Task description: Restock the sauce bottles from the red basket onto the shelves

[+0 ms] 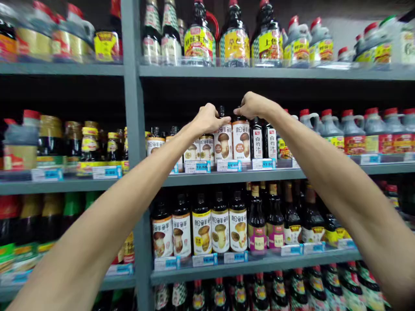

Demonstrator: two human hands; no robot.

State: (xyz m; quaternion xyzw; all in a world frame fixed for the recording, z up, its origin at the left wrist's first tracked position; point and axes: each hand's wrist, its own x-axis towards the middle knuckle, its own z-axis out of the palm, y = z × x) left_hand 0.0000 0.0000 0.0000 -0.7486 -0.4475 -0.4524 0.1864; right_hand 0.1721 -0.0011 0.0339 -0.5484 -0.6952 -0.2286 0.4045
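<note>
Both my arms reach up to the second shelf point(246, 176) of a grey store rack. My left hand point(207, 119) is closed around the black cap of a dark sauce bottle with a white mushroom label point(223, 142). My right hand point(254, 105) is closed on the top of the matching mushroom-label bottle point(241, 140) standing right beside it. Both bottles stand upright at the shelf's front edge, touching each other. Smaller mushroom-label bottles stand just left of them.
Shelves full of sauce bottles surround the spot: big jugs on the top shelf point(259, 71), red-capped jugs point(353, 129) at right, dark bottles point(201, 224) below. A grey upright post point(132, 129) divides the rack. Blue price tags point(197, 166) line the edges.
</note>
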